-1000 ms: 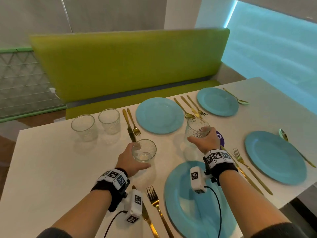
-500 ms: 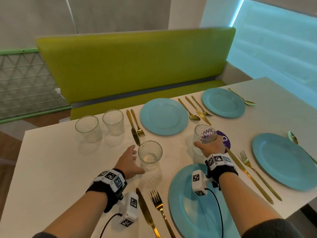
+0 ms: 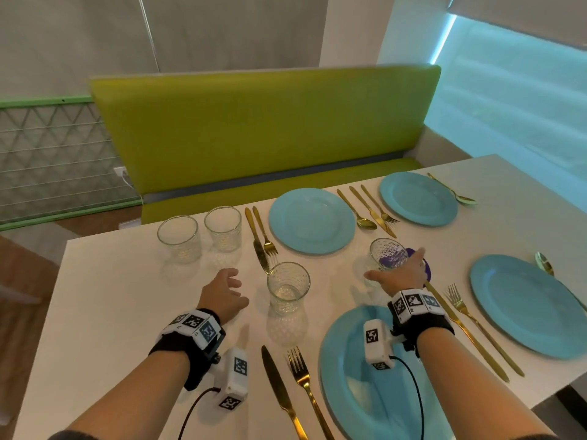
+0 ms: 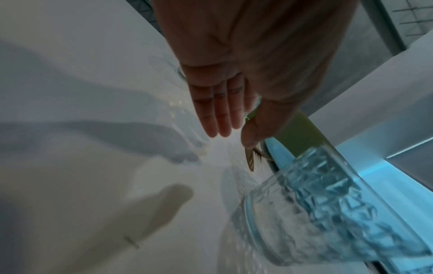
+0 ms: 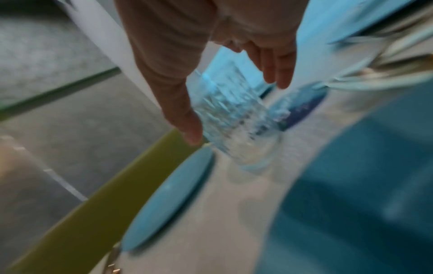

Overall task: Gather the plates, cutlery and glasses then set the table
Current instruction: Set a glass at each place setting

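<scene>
Glasses being placed: left hand (image 3: pixel 222 293) hovers loose-fingered beside one glass (image 3: pixel 287 288); right hand (image 3: pixel 401 274), fingers spread, flanks another (image 3: pixel 388 256). Next, probably the spare pair.

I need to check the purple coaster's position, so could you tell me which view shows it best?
The head view: the purple coaster shows sharply behind the right hand, partly hidden. The right wrist view shows only a blur; the left wrist view shows nothing of it.
</scene>
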Motion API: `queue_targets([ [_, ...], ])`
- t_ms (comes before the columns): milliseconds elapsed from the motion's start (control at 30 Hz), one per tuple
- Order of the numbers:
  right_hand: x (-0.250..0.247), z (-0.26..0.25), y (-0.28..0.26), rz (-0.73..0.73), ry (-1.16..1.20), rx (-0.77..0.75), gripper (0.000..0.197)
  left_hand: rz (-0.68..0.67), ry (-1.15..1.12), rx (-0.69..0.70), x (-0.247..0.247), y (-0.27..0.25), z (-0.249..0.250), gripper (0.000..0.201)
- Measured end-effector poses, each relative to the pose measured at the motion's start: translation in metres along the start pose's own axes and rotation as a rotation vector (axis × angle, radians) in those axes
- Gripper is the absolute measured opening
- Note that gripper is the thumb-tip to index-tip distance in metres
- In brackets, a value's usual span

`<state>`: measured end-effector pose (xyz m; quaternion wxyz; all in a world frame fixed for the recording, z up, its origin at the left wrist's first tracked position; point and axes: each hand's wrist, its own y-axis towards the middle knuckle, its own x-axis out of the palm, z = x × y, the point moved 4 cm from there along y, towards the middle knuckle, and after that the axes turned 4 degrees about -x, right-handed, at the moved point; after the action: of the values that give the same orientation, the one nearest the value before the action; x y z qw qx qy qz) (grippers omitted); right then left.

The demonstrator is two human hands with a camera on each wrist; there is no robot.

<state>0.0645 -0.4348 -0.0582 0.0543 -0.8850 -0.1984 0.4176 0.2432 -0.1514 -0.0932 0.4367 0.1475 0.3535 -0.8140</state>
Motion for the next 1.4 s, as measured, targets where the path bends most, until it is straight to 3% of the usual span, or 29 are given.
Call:
queue_targets([
  [133,-0.025,-0.051,-0.025,0.103,-0.012,-0.188,0.114,0.106,-0.046,-0.056,-0.028,0.001,-0.01,0.055],
  [267,-0.025,-0.133,-0.054,0.043,0.198,-0.318,0.104,0.219,-0.08,-0.123,-0.061,0.004,-0.025,0.055],
  [367,0.011,-0.186,-0.078,-0.074,0.352,-0.346,0.101,0.29,-0.117,-0.16,-0.082,0.008,-0.033,0.062],
  [467,0.076,-0.216,-0.104,-0.236,0.348,-0.339,0.1,0.322,-0.163,-0.165,-0.096,0.014,-0.037,0.069],
  [633,0.186,-0.209,-0.121,-0.392,0.127,-0.232,0.103,0.334,-0.154,-0.144,-0.111,0.035,-0.044,0.079],
  [867,0.253,-0.179,-0.108,-0.38,0.049,-0.119,0.103,0.249,-0.17,-0.088,-0.115,0.077,-0.052,0.098],
  [1100,0.275,-0.171,-0.085,-0.303,0.24,-0.107,0.104,0.201,-0.207,0.006,-0.115,0.108,-0.05,0.099],
  [1400,0.271,-0.172,-0.076,-0.233,0.276,-0.126,0.093,0.184,-0.21,0.044,-0.116,0.118,-0.059,0.089],
])
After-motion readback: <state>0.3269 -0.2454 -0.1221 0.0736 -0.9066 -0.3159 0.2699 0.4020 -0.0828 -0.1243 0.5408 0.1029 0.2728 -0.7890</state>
